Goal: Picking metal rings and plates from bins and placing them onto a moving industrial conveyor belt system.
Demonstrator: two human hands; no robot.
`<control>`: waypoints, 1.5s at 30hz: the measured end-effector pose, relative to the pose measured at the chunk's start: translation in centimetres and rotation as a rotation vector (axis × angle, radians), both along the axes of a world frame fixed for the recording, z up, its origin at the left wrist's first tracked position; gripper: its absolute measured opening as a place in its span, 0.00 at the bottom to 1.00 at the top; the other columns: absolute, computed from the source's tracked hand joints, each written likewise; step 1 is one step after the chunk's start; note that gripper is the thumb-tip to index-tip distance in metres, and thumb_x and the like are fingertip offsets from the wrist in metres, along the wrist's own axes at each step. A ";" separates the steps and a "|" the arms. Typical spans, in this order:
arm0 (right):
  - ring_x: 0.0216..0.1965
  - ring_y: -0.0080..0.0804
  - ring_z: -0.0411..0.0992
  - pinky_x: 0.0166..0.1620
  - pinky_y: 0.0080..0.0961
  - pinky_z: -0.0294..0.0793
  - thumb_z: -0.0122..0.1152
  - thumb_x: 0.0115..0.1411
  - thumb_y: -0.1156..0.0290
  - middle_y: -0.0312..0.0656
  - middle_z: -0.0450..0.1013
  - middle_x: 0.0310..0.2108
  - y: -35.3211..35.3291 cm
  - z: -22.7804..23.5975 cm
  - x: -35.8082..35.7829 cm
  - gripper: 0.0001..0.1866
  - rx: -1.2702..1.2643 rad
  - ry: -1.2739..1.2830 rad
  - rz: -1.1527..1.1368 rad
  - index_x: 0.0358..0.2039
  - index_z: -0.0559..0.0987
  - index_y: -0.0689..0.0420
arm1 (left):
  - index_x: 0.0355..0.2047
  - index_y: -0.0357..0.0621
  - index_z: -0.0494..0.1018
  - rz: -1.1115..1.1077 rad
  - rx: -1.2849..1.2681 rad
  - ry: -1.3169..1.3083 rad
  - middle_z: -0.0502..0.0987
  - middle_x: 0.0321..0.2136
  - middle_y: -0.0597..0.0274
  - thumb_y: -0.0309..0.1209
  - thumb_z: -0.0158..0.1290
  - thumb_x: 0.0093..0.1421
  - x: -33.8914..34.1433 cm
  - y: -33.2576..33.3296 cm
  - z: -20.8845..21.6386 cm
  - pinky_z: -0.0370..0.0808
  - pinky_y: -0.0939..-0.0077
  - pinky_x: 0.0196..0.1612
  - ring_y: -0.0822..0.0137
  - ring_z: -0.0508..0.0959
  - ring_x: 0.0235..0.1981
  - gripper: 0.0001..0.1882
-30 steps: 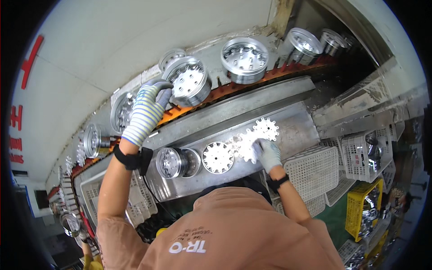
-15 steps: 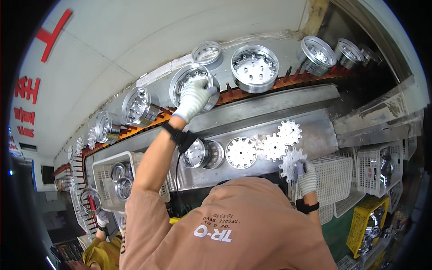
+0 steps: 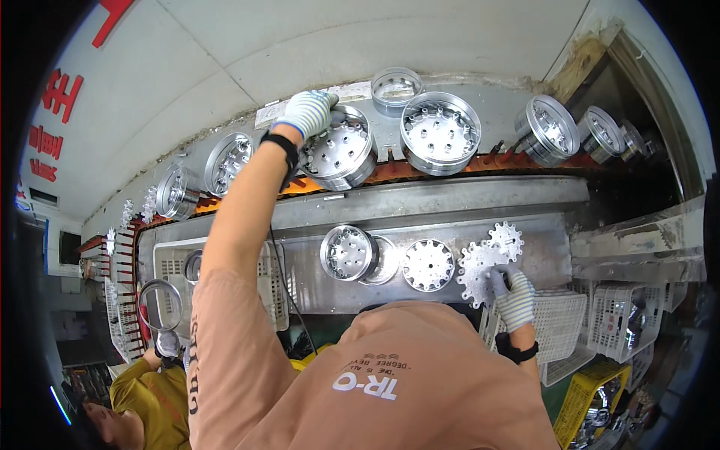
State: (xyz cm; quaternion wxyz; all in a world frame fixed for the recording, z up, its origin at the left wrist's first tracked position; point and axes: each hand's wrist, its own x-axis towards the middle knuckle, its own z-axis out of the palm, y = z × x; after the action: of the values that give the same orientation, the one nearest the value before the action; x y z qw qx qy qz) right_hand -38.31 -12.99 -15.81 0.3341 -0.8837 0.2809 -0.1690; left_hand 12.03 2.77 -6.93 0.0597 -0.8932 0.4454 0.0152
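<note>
My left hand (image 3: 310, 114), in a striped white glove, grips the far left edge of a shiny round metal wheel rim (image 3: 337, 150) with studs inside. That rim stands on the conveyor line, and its left side is partly covered by my wrist. At the lower right my right hand (image 3: 516, 298), gloved alike, is closed on the edge of a toothed metal disc (image 3: 474, 271). Another toothed disc (image 3: 507, 241) lies just beyond it. Left of these on the metal bench lie a round studded plate (image 3: 428, 265), a rim (image 3: 348, 253) and a plain ring (image 3: 385, 261).
More rims (image 3: 440, 133) and an open ring (image 3: 396, 90) stand along the conveyor (image 3: 480, 166). White plastic baskets (image 3: 559, 319) and a yellow crate (image 3: 581, 405) with metal parts are at the right. A cable (image 3: 292, 311) hangs near my left arm. Another person (image 3: 154, 401) works at lower left.
My left hand has moved from inside the rim to its far left edge. The toothed disc in my right hand has shifted up and left, overlapping another disc. The view has turned slightly.
</note>
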 end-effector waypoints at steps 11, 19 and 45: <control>0.23 0.16 0.68 0.27 0.16 0.68 0.61 0.62 0.69 0.33 0.73 0.24 -0.9 12.5 11.7 0.09 0.130 -0.370 -0.116 0.38 0.80 0.62 | 0.22 0.40 0.78 0.403 -0.429 -0.010 0.76 0.20 0.41 0.49 0.50 0.61 -6.4 16.2 -1.6 0.76 0.57 0.32 0.45 0.79 0.25 0.25; 0.22 0.12 0.65 0.26 0.13 0.66 0.63 0.61 0.71 0.30 0.73 0.23 0.5 15.7 21.6 0.08 0.048 -0.447 0.084 0.38 0.81 0.61 | 0.30 0.39 0.79 0.599 -0.844 -0.156 0.76 0.22 0.41 0.47 0.49 0.61 -4.8 21.1 7.2 0.74 0.58 0.34 0.45 0.78 0.27 0.22; 0.35 0.20 0.71 0.41 0.19 0.72 0.63 0.61 0.73 0.37 0.78 0.33 1.7 5.0 11.6 0.09 0.246 -0.057 -0.144 0.40 0.81 0.62 | 0.22 0.53 0.70 1.274 -0.577 0.828 0.62 0.11 0.72 0.51 0.48 0.62 6.4 37.0 -2.4 0.52 0.74 0.14 0.73 0.57 0.10 0.19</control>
State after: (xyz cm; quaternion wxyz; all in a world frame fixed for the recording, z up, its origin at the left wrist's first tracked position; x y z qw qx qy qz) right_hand -26.71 -11.27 -10.77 0.4346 -0.8084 0.3527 -0.1819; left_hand 18.47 39.73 -9.32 -0.3625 -0.8774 -0.1763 0.2601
